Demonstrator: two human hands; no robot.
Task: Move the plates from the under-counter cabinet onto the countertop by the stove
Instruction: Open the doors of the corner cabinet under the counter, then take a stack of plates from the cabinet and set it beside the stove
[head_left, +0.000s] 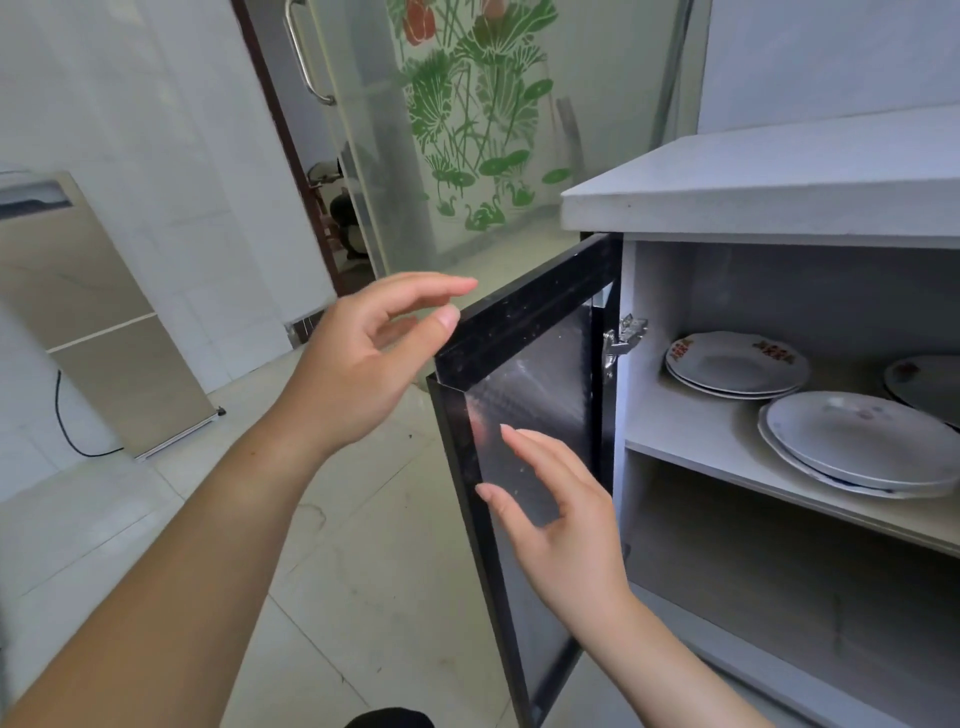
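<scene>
The under-counter cabinet stands open, its black-framed door (524, 332) swung out to the left. On the upper shelf (691, 441) lie white plates: a small stack with red flower prints (737, 364) at the back, a larger stack (857, 441) in front, and another plate (930, 384) cut off at the right edge. My left hand (363, 364) is at the door's top outer corner, fingers apart, thumb tip almost on the frame. My right hand (561, 525) hovers open in front of the door's inner panel. Neither hand holds anything.
The grey countertop (779, 176) runs above the cabinet. The lower compartment (779, 587) shows nothing inside. A beige appliance (104, 332) with a black cord stands on the tiled floor at left. Behind is a frosted glass door (467, 130) with a green plant pattern.
</scene>
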